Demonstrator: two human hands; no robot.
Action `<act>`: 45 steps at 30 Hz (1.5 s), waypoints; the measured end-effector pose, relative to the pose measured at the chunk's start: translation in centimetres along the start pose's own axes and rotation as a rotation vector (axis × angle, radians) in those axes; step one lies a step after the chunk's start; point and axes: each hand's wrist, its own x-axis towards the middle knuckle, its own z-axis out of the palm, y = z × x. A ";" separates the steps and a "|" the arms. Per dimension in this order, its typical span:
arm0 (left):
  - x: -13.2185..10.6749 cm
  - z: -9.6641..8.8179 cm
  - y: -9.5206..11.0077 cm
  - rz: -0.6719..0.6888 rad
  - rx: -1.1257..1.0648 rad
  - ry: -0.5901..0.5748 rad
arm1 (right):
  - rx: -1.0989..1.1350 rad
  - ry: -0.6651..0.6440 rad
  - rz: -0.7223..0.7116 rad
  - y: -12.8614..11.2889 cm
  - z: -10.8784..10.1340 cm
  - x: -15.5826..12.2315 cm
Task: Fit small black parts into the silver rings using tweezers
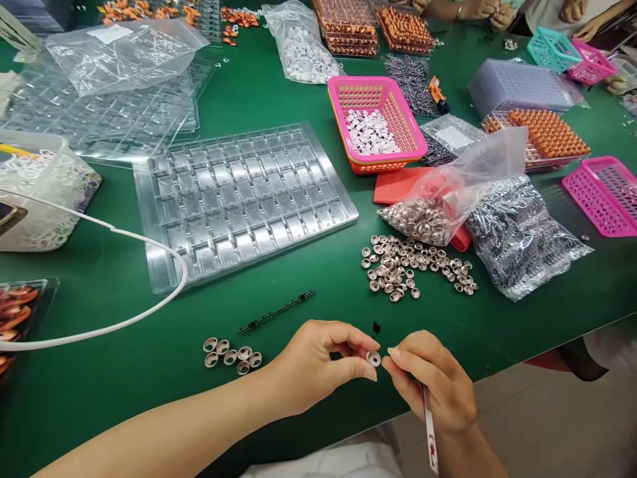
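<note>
Left hand (pixel 318 362): thumb and forefinger pinched on the near-left edge of a small metal cap (pixel 373 358) — closed on it, held just above the worktop (pixel 124 372).
Right hand (pixel 432 385): fingertips drawn together against the cap's right side; a thin white stick (pixel 429 435) with red marks runs down through the palm.
Cap, position: between both hands, near the worktop's front edge, open side facing up.
Handling: probably very light, stiff, smooth and apt to slip or roll — best gripped by the rim from opposite sides, not by the rounded bottom.
Row of caps (pixel 231 353): lying left of the hands, touching one another.
Black strip (pixel 276 312): thin, looks brittle, lying just beyond the hands.
Clear tray (pixel 243 199): many pockets, further back.
Loose caps (pixel 415 265): scattered right of the tray, spilling from a clear bag (pixel 448 199).
Pink basket (pixel 378 123): small white rings inside.
Writing: red marks on the stick — too small to read; no brand visible elsewhere.
</note>
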 end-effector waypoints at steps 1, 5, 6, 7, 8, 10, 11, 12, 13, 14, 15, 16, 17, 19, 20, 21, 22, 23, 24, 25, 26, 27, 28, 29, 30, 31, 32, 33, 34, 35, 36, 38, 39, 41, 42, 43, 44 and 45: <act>0.0 0.0 0.0 0.006 0.004 0.000 | 0.001 -0.008 -0.002 0.0 0.0 0.0; 0.0 0.0 -0.1 0.024 0.022 0.000 | 0.002 -0.020 0.005 0.1 0.1 -0.2; 0.0 0.0 -0.1 0.035 0.032 0.000 | 0.007 -0.025 -0.001 0.1 0.1 -0.3; 0.0 0.0 -0.2 0.052 0.046 -0.001 | 0.012 -0.035 -0.012 0.1 0.0 -0.3; 0.1 0.0 -0.2 0.073 0.062 -0.001 | 0.020 -0.050 -0.030 0.2 0.0 -0.4; 0.1 -0.1 -0.3 0.128 0.101 0.000 | 0.028 -0.094 -0.077 0.4 -0.1 -0.5; 0.1 -0.1 -0.4 0.159 0.125 0.000 | 0.026 -0.113 -0.097 0.5 -0.1 -0.5; 0.1 -0.2 -0.4 0.196 0.150 0.001 | 0.021 -0.131 -0.112 0.5 -0.1 -0.6; 0.1 -0.3 -0.5 0.236 0.177 0.002 | 0.013 -0.142 -0.121 0.6 -0.1 -0.7; 0.1 -0.3 -0.6 0.279 0.203 0.000 | 0.004 -0.146 -0.125 0.7 -0.2 -0.7; 0.1 -0.3 -0.7 0.323 0.227 -0.001 | -0.004 -0.149 -0.127 0.7 -0.1 -0.8; 0.1 -0.3 -0.8 0.367 0.249 -0.001 | -0.009 -0.152 -0.130 0.7 -0.1 -0.8; 0.1 -0.4 -0.8 0.411 0.270 0.000 | -0.015 -0.158 -0.135 0.7 -0.1 -0.8; 0.1 -0.4 -0.9 0.498 0.314 -0.001 | -0.033 -0.164 -0.152 0.7 0.0 -0.7; 0.1 -0.4 -1.0 0.538 0.337 -0.002 | -0.044 -0.168 -0.163 0.6 0.0 -0.7; 0.1 -0.4 -1.0 0.574 0.358 -0.004 | -0.055 -0.170 -0.176 0.6 0.0 -0.7; 0.1 -0.4 -1.1 0.605 0.379 -0.007 | -0.067 -0.172 -0.188 0.7 0.0 -0.8; 0.2 -0.4 -1.1 0.632 0.398 -0.010 | -0.080 -0.178 -0.198 0.7 0.0 -0.8; 0.2 -0.5 -1.2 0.656 0.415 -0.012 | -0.092 -0.187 -0.207 0.8 -0.1 -1.0; 0.2 -0.5 -1.2 0.676 0.430 -0.013 | -0.102 -0.196 -0.215 0.9 -0.1 -1.2; 0.2 -0.5 -1.3 0.695 0.445 -0.015 | -0.109 -0.204 -0.222 0.9 -0.1 -1.4; 0.2 -0.6 -1.3 0.709 0.459 -0.017 | -0.113 -0.214 -0.228 1.0 -0.1 -1.6; 0.2 -0.6 -1.4 0.721 0.471 -0.018 | -0.114 -0.224 -0.234 1.1 -0.1 -1.8; 0.2 -0.6 -1.4 0.733 0.480 -0.016 | -0.114 -0.233 -0.241 1.2 -0.2 -1.9; 0.1 -0.6 -1.4 0.745 0.486 -0.014 | -0.112 -0.244 -0.247 1.1 -0.3 -2.0; 0.1 -0.6 -1.4 0.756 0.491 -0.013 | -0.110 -0.256 -0.254 1.1 -0.3 -1.9; 0.1 -0.6 -1.3 0.759 0.494 -0.012 | -0.105 -0.273 -0.262 1.0 -0.5 -1.7; 0.1 -0.6 -1.3 0.755 0.498 -0.012 | -0.099 -0.294 -0.267 0.8 -0.6 -1.4; 0.0 -0.5 -1.2 0.743 0.502 -0.014 | -0.092 -0.312 -0.277 0.7 -0.7 -1.1; 0.0 -0.5 -1.2 0.727 0.505 -0.017 | -0.083 -0.332 -0.284 0.5 -0.9 -0.7; 0.0 -0.5 -1.1 0.709 0.506 -0.021 | -0.077 -0.345 -0.289 0.3 -1.0 -0.4; -0.1 -0.4 -0.9 0.680 0.499 -0.030 | -0.071 -0.366 -0.291 0.0 -1.3 0.2; -0.2 -0.3 -0.8 0.670 0.492 -0.033 | -0.065 -0.372 -0.291 -0.1 -1.3 0.4; -0.4 -0.2 -0.7 0.649 0.479 -0.033 | -0.049 -0.388 -0.297 -0.2 -1.5 0.6; -0.4 -0.2 -0.6 0.640 0.473 -0.031 | -0.038 -0.391 -0.310 -0.2 -1.5 0.7; -0.5 -0.1 -0.6 0.635 0.467 -0.029 | -0.027 -0.392 -0.323 -0.2 -1.5 0.7; -0.5 -0.1 -0.6 0.632 0.462 -0.026 | -0.019 -0.391 -0.334 -0.2 -1.5 0.8; -0.6 0.0 -0.6 0.628 0.459 -0.024 | -0.016 -0.392 -0.338 -0.2 -1.5 0.8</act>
